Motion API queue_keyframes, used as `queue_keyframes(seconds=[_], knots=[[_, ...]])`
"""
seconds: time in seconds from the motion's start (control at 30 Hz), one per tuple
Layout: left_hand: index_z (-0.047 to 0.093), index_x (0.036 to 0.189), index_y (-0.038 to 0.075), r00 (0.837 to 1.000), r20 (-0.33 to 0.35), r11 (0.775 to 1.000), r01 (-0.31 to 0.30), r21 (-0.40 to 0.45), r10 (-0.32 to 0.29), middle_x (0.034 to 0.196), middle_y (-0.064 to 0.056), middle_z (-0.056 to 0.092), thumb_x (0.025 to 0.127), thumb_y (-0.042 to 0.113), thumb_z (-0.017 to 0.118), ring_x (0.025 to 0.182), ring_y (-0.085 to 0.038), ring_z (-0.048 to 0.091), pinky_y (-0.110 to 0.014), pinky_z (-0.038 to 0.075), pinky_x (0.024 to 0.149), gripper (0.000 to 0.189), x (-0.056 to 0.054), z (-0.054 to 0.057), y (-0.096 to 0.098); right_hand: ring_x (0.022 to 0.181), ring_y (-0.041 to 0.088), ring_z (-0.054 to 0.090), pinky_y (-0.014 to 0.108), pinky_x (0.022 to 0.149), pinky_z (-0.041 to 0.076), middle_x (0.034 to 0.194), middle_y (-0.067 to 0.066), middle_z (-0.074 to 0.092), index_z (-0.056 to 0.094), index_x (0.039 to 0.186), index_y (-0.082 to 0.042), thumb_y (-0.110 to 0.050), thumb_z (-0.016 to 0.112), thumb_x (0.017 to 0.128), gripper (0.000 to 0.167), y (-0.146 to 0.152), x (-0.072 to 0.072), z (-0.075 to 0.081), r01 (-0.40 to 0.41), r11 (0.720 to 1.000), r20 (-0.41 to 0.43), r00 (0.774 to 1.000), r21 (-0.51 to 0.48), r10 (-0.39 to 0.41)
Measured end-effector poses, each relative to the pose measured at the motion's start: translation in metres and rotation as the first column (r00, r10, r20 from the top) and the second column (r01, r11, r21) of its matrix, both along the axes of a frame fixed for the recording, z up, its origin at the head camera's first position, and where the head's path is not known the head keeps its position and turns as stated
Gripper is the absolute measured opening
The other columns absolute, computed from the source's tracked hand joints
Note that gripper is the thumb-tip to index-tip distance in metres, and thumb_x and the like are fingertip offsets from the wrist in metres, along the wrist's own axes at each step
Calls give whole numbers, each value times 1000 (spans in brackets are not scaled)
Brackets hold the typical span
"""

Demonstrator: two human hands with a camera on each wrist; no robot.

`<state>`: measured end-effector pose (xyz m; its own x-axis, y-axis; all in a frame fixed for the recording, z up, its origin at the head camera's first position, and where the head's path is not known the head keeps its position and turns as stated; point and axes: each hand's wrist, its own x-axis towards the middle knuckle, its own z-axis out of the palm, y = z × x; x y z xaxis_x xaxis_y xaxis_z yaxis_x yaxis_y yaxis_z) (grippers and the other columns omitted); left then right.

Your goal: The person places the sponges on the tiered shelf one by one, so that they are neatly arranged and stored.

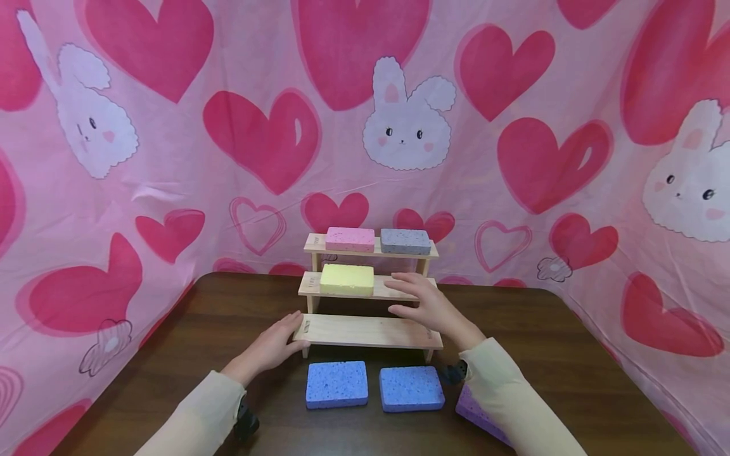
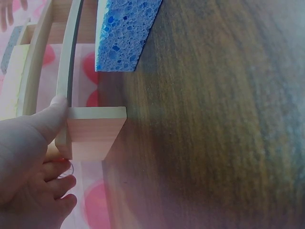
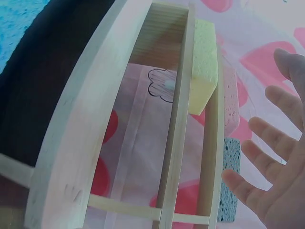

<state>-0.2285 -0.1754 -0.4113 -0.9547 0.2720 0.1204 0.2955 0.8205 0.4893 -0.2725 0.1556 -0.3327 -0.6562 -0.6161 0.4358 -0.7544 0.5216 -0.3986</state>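
We're gripping the three-tier wooden stand [image 1: 365, 330] with our left hand [image 1: 274, 341], presumably steadying it; our right hand [image 1: 426, 303] is hovering unclenched, empty.

No readable text anywhere here! Up on the top tier [image 1: 313, 247], a small mark [image 1: 317, 240] sits at the left end, too tiny to decipher; the middle tier [image 1: 384, 294] carries another mark [image 1: 311, 282], same story; and the bottom tier [image 1: 365, 331] shows a left-end mark [image 1: 307, 327] and a right-end mark [image 1: 430, 333], both illegible!
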Motion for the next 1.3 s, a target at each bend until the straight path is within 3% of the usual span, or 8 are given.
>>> queue_keyframes(seconds=[0.7, 1.0, 1.3], knots=[[39, 137, -3, 1000, 0, 1000, -1, 2, 1, 142, -22, 34, 85, 26, 67, 130, -39, 28, -53, 27, 102, 65, -1, -1, 0, 121, 34, 41, 58, 91, 37, 131, 12, 49, 60, 124, -12, -27, 75, 78, 51, 46, 28, -16, 89, 995, 21, 996, -49, -88], [39, 136, -4, 1000, -10, 1000, 2, -3, -2, 141, -23, 34, 85, 26, 66, 130, -39, 28, -53, 27, 102, 65, 0, -1, -1, 118, 32, 44, 57, 91, 38, 128, 11, 52, 60, 123, -8, -27, 75, 78, 51, 67, 34, -24, 97, 994, -2, 995, -49, -98], [39, 136, -5, 1000, -15, 1000, 2, -9, -2, 141, -23, 34, 85, 26, 66, 129, -39, 29, -53, 27, 102, 66, 0, 0, 0, 117, 32, 45, 57, 91, 38, 126, 12, 53, 60, 123, -11, -25, 75, 78, 50, 83, 38, -29, 133, 990, 8, 991, -44, -132]])
